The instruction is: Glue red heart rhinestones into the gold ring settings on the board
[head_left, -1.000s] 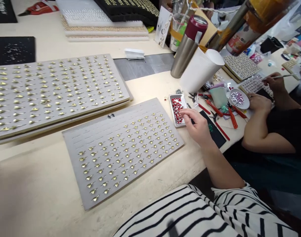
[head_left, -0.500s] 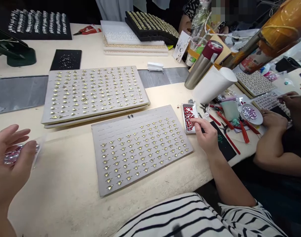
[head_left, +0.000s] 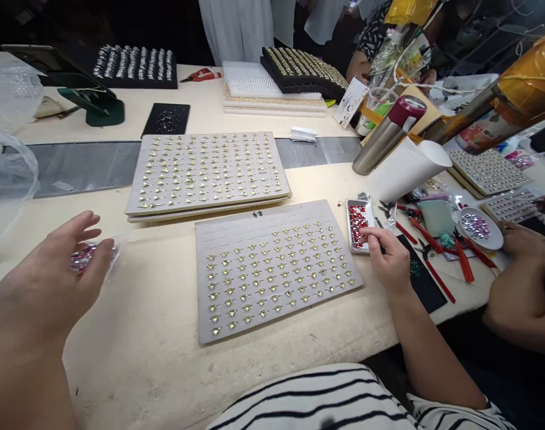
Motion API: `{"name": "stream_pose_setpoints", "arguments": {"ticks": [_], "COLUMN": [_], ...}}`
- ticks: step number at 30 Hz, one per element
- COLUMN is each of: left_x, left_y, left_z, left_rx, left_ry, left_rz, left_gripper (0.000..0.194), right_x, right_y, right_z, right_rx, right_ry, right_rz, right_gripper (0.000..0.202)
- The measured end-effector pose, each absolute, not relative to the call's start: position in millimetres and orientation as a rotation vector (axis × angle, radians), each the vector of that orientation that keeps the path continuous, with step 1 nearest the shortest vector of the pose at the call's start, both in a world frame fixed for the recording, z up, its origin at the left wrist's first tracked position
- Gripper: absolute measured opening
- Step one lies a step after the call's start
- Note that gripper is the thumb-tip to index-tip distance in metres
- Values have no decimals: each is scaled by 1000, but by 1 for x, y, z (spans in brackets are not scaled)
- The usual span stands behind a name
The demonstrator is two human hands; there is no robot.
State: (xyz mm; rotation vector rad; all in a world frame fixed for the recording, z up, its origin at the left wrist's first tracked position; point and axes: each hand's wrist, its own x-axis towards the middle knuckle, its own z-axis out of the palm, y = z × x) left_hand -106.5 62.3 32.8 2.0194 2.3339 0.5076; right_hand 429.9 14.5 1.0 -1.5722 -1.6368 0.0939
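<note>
My left hand [head_left: 52, 275] is at the left of the table, its thumb and fingers curved around a clear plastic bag [head_left: 113, 254] of pink and red gems. The hand covers much of the bag. My right hand [head_left: 388, 257] is at a small white tray [head_left: 351, 243] of red gems, thumb and fingertips drawn together over its right side. Whatever these fingertips hold is too small to make out. Between my hands lies a grey foam board [head_left: 230, 236] with rows of gold heart-topped rings; its upper left slots are bare.
Behind it sits a stack of ring boards [head_left: 209, 206]. A steel flask [head_left: 379, 140], a white paper roll [head_left: 404, 170] and red-handled pliers [head_left: 464, 260] stand or lie at right. A co-worker's hand [head_left: 527, 242] is farther right. A phone stand [head_left: 102, 110] is at back left.
The view has swung left, so the table's things appear farther right and more shows at the left. Both hands keep nearly the same places by the bag and the tray.
</note>
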Motion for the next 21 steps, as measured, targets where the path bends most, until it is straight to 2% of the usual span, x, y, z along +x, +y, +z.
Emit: {"name": "stream_pose_setpoints", "arguments": {"ticks": [2, 6, 15, 21], "left_x": [-94, -88, -99, -100], "left_y": [60, 60, 66, 63], "left_z": [44, 55, 50, 50], "left_rx": [1884, 1915, 1976, 1960], "left_ry": [2344, 2348, 2276, 2264], "left_rz": [591, 507, 217, 148], "left_gripper": [64, 71, 74, 77], "right_x": [431, 432, 435, 436], "right_y": [14, 14, 15, 15], "right_z": [0, -2, -7, -9], "right_rx": [-1577, -1586, -1610, -1632], "right_ry": [-1637, -1631, -1607, -1602], "right_rz": [96, 104, 106, 123], "right_gripper": [24, 24, 25, 27]}}
